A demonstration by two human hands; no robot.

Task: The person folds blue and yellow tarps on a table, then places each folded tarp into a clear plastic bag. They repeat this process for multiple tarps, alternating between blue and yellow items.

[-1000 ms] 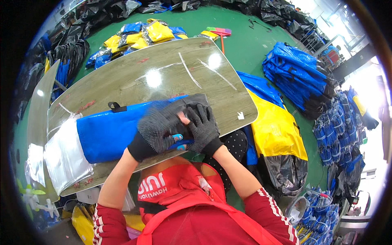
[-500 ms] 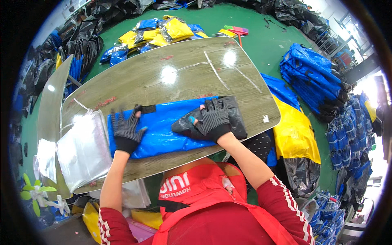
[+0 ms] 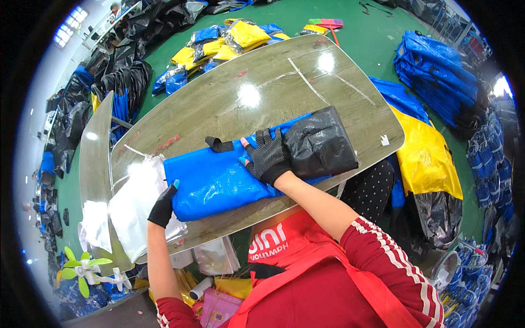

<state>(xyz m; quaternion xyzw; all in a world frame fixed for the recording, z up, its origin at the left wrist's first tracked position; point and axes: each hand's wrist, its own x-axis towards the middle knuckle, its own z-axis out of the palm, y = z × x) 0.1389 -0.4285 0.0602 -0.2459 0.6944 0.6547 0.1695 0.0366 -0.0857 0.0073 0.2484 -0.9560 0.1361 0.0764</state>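
A long folded blue tarpaulin bag (image 3: 213, 180) lies across the tabletop in front of me, its black end section (image 3: 322, 142) folded over at the right. My right hand (image 3: 268, 156), in a black dotted fingerless glove, presses flat on the blue part beside the black end, fingers spread. At the bag's left end is my left hand (image 3: 163, 206), seen edge-on with its thumb up by the edge; its other fingers are hidden. A black strap (image 3: 219, 144) sticks out from the far edge. Clear plastic bags (image 3: 136, 202) lie stacked left of the blue bag.
The wood-look table (image 3: 262, 87) has a rounded far edge. Beyond it, packed yellow and blue bundles (image 3: 240, 38) lie on the green floor. At the right are a yellow, blue and black bag (image 3: 429, 158) and a blue tarpaulin pile (image 3: 432, 71). A small green-bladed fan (image 3: 85, 268) stands lower left.
My left hand has gone from lying spread on the blue part to the bag's left edge. My right hand has shifted left off the black end, which now lies flatter and squarer.
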